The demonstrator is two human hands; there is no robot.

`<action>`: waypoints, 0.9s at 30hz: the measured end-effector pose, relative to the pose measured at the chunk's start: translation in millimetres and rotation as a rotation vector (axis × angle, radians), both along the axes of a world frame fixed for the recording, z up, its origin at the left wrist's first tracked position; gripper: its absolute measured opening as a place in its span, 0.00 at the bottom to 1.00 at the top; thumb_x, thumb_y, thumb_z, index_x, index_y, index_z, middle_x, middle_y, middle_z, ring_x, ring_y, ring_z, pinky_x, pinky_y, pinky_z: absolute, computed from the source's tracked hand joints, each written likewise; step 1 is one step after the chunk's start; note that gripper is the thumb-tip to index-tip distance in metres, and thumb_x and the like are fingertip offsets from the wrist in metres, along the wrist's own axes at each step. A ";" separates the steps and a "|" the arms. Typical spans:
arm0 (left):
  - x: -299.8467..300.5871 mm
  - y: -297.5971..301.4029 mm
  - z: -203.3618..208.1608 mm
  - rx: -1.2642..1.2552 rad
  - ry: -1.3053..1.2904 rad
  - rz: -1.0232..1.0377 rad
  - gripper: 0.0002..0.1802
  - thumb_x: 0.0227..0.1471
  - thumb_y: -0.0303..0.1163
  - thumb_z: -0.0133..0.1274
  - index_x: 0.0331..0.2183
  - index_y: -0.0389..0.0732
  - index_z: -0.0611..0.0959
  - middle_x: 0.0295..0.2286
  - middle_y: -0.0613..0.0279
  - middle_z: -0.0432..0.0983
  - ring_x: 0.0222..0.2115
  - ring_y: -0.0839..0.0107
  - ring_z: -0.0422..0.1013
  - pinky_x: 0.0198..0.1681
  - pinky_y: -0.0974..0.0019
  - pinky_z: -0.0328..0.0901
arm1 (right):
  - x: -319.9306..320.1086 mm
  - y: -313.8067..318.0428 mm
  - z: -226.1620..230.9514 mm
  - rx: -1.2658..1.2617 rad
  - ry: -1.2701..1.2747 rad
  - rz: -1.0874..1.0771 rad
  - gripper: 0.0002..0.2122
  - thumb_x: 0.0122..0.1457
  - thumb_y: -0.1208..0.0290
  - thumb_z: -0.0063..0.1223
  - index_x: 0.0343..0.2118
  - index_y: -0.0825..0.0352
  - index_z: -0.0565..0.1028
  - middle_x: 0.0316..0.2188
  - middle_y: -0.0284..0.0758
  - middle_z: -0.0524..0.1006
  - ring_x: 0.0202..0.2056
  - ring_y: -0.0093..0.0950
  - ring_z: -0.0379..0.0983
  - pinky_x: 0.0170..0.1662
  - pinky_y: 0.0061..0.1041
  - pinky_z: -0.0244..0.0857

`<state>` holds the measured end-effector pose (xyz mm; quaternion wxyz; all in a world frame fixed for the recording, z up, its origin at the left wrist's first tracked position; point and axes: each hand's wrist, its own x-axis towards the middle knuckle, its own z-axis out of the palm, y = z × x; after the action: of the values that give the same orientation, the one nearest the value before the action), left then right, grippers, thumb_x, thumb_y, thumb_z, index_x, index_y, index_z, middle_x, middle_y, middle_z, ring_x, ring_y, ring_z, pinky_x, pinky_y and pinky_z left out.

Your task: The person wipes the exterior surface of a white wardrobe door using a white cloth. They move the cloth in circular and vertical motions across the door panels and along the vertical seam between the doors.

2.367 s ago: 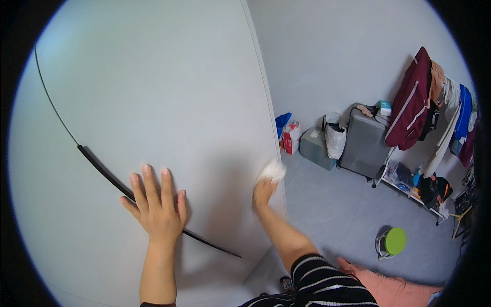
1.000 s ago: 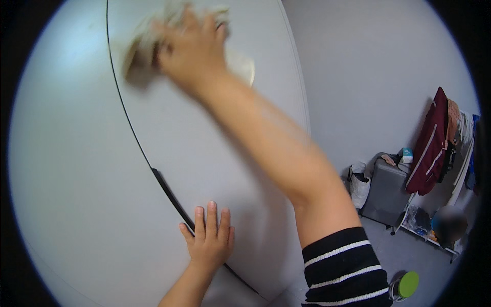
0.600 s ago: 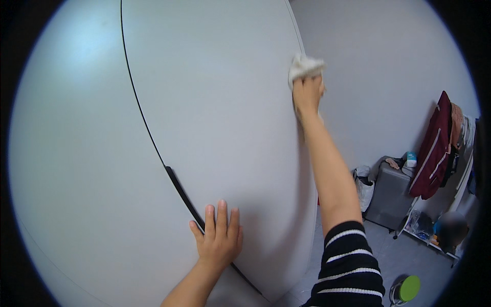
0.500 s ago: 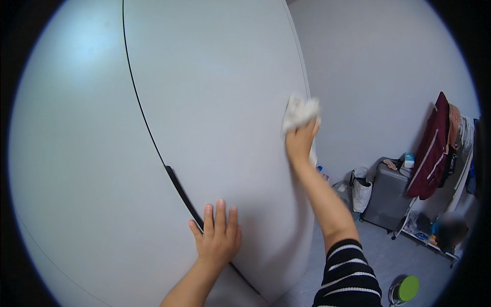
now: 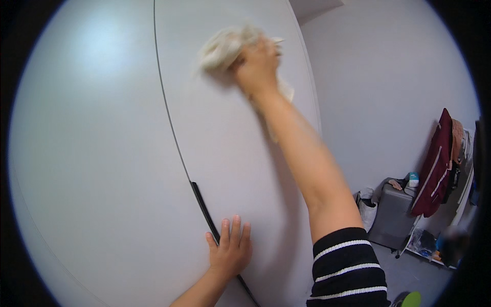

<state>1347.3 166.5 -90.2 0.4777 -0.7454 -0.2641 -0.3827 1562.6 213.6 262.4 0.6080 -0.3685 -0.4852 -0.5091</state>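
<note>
A tall white wardrobe door (image 5: 225, 148) fills the middle of the view, split from the door on its left by a dark vertical gap. High on its surface, my right hand (image 5: 258, 64) presses a bunched white cloth (image 5: 222, 48); cloth and fingers are somewhat blurred, and a loose end hangs below the wrist. Lower down, my left hand (image 5: 231, 250) lies flat on the same door with fingers spread. Its thumb and palm edge overlap the long black handle (image 5: 204, 210) beside the gap.
Right of the wardrobe stands a plain wall (image 5: 378, 102). By it are a grey suitcase (image 5: 391, 217), a white bag (image 5: 366, 207) and a rack with a hanging maroon garment (image 5: 434, 163). A green round-topped object (image 5: 411, 299) is at the lower right edge.
My right hand has swept the cloth up and leftward from the door's right edge to its upper part. My left hand stays flat by the handle. The view has shifted slightly.
</note>
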 end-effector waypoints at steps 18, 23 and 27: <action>-7.1 -11.7 7.8 -0.223 0.019 -0.099 0.29 0.42 0.40 0.57 0.50 0.47 0.77 0.57 0.53 0.64 0.61 0.53 0.55 0.58 0.30 0.44 | -192.7 -26.1 13.1 -0.110 -0.427 0.371 0.17 0.40 0.59 0.58 0.34 0.60 0.84 0.46 0.41 0.76 0.55 0.43 0.61 0.59 0.51 0.48; -16.2 -24.3 17.7 -0.503 -0.012 -0.325 0.22 0.46 0.35 0.54 0.46 0.45 0.81 0.52 0.59 0.69 0.60 0.59 0.58 0.57 0.36 0.51 | -311.1 -15.4 -78.9 0.164 -0.957 0.556 0.17 0.44 0.50 0.59 0.39 0.42 0.81 0.65 0.24 0.59 0.67 0.51 0.41 0.60 0.72 0.32; -41.8 -28.3 13.6 -0.348 0.143 -0.074 0.24 0.45 0.36 0.56 0.47 0.45 0.79 0.56 0.59 0.66 0.61 0.63 0.56 0.58 0.37 0.51 | -239.7 -5.8 -69.4 0.169 -0.580 0.334 0.22 0.42 0.52 0.61 0.46 0.41 0.79 0.64 0.30 0.61 0.66 0.53 0.42 0.60 0.72 0.31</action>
<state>1305.5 138.2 -76.6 0.3448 -0.8512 -0.2642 -0.2946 1322.9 207.7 193.0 0.5481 -0.0720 -0.6477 -0.5244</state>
